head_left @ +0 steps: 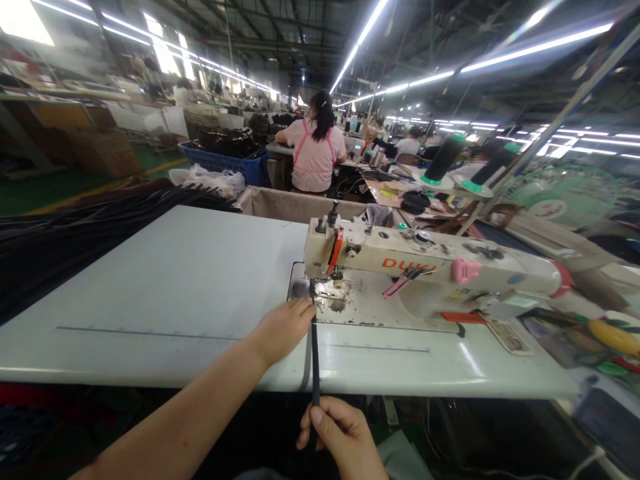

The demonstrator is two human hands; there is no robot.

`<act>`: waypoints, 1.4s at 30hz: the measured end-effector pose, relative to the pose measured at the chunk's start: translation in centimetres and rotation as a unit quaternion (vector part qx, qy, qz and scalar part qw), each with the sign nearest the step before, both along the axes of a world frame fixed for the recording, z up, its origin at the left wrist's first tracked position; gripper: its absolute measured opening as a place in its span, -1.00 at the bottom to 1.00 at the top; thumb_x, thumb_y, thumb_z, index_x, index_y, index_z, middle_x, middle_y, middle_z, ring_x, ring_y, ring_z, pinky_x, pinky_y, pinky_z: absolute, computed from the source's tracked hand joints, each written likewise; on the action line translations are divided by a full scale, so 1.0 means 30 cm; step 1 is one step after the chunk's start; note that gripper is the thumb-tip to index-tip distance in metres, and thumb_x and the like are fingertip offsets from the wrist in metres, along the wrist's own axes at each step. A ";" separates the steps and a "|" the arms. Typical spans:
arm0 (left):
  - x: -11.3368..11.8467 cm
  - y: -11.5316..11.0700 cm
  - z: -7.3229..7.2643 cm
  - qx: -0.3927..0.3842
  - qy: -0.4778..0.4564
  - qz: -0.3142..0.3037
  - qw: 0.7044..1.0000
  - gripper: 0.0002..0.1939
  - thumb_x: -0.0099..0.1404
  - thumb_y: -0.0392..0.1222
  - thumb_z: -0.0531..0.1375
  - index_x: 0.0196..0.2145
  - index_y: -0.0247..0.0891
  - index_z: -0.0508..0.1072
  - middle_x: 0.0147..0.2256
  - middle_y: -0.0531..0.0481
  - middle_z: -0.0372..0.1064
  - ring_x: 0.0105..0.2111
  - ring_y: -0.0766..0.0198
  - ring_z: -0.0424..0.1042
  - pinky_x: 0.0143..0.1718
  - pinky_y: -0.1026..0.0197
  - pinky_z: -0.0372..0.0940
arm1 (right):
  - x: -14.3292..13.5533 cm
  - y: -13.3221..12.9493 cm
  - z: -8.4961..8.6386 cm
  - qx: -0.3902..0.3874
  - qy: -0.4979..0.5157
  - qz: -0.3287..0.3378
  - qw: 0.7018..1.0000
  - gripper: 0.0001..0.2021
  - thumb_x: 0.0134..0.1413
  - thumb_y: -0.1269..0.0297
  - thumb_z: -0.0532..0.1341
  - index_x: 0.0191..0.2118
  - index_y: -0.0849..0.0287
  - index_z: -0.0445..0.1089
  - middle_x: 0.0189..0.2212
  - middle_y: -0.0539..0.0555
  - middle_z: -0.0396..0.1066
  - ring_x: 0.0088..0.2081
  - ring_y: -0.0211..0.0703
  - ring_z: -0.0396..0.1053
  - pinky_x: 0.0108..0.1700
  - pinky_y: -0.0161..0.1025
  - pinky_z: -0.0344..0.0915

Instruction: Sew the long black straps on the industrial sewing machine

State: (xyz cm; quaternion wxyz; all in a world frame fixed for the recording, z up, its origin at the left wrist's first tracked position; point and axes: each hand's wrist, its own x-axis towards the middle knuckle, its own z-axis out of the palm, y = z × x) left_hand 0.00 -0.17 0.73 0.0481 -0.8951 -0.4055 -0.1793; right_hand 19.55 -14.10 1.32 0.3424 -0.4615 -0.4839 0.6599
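Overall, the room is a large sewing hall under rows of tube lights (433, 79), with a seated worker in a pink top (314, 160) ahead and a blue crate (227, 165) of dark material beyond the table. The pale sewing table (150, 287) has a ruler line printed near its front edge and appears smooth; a heap of black strips (100, 247) lies along its left side. The flatbed sewing machine (370, 260) has staining on its bed. The left hand (285, 327) rests at the front of the bed, fingers against the black strip (315, 360); whether they pinch it cannot be told. The right hand (345, 433) grips the strip between thumb and fingers below the table edge. The strip runs from the presser area to that hand. Judged risks: uneven tension or sideways pull could skew it; fingertips creeping forward could meet the needle.
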 end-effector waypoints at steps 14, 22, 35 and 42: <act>0.004 0.000 0.002 -0.014 -0.002 -0.002 1.000 -0.78 0.50 -0.36 0.03 0.01 -0.29 0.41 0.05 -0.16 0.44 0.17 0.03 0.40 0.24 -0.03 0.35 | 0.004 0.003 -0.023 0.006 0.021 0.001 1.000 -0.49 0.17 -0.23 0.33 -0.39 0.20 0.61 -0.54 0.10 0.58 -0.48 -0.21 0.41 -0.36 -0.31 0.20; 0.007 0.007 -0.005 -0.023 -0.034 0.005 0.999 -0.74 0.48 -0.36 0.03 0.07 -0.28 0.37 0.10 -0.18 0.41 0.22 0.03 0.36 0.29 -0.04 0.32 | 0.008 0.009 -0.046 0.001 0.025 0.003 1.000 -0.46 0.15 -0.27 0.33 -0.39 0.21 0.60 -0.55 0.10 0.57 -0.50 -0.22 0.39 -0.38 -0.31 0.17; 0.007 0.003 -0.010 -0.019 -0.016 0.005 1.000 -0.72 0.51 -0.35 0.00 0.09 -0.31 0.39 0.08 -0.19 0.44 0.21 0.03 0.39 0.25 -0.04 0.35 | 0.007 0.007 -0.078 0.000 0.031 0.011 0.999 -0.46 0.11 -0.27 0.35 -0.37 0.21 0.60 -0.53 0.08 0.55 -0.46 -0.20 0.41 -0.31 -0.29 0.25; 0.007 -0.004 0.001 -0.019 -0.009 0.010 1.000 -0.77 0.50 -0.35 0.04 0.02 -0.29 0.41 0.06 -0.18 0.44 0.17 0.03 0.42 0.20 -0.04 0.40 | -0.005 0.017 -0.089 0.087 0.002 -0.023 0.996 -0.49 0.04 -0.27 0.40 -0.46 0.16 0.59 -0.42 0.08 0.52 -0.30 -0.08 0.42 -0.15 -0.19 0.30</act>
